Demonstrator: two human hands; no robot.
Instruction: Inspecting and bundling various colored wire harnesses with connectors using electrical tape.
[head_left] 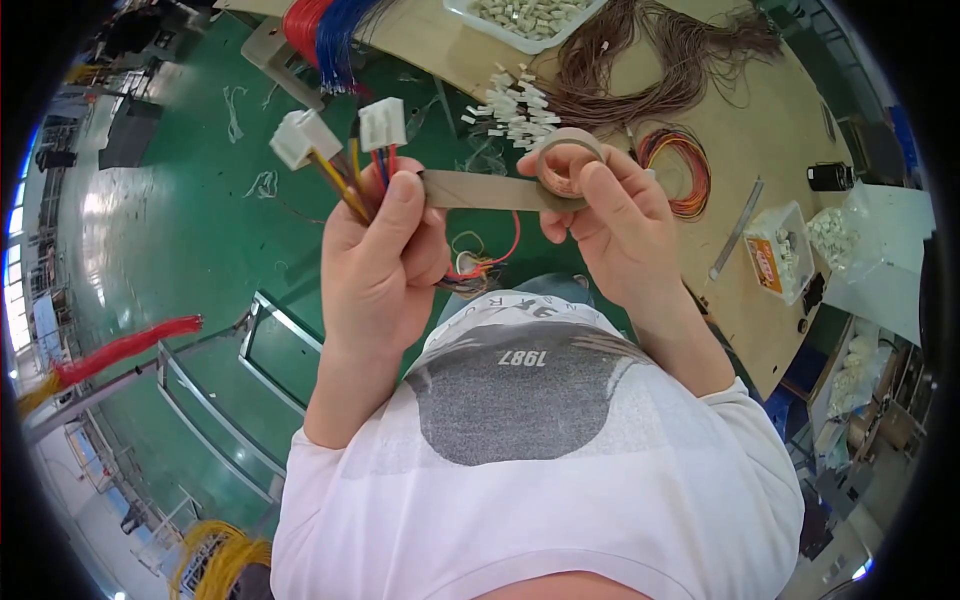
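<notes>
Closed around a bundle of coloured wires (352, 185), my left hand (375, 255) holds it upright, the thumb pressed near the top. Two white plastic connectors (382, 124) stick up from this wire harness, side by side. My right hand (625, 225) grips a roll of tan tape (570, 140), thumb and fingers on its ring. A strip of tape (480, 191) is stretched straight between the roll and the wires at my left fingers. Below the left hand, loose wire ends and a red loop (515, 245) hang in front of my shirt.
On the wooden table (740, 260) lie brown wires (640, 70) with white connectors (515, 105), a coil of orange and red wire (690, 175), a metal ruler-like strip (735, 230), and a plastic box (778, 255). A tub of small parts (525, 20) stands far back. Metal frames (215, 410) stand at left.
</notes>
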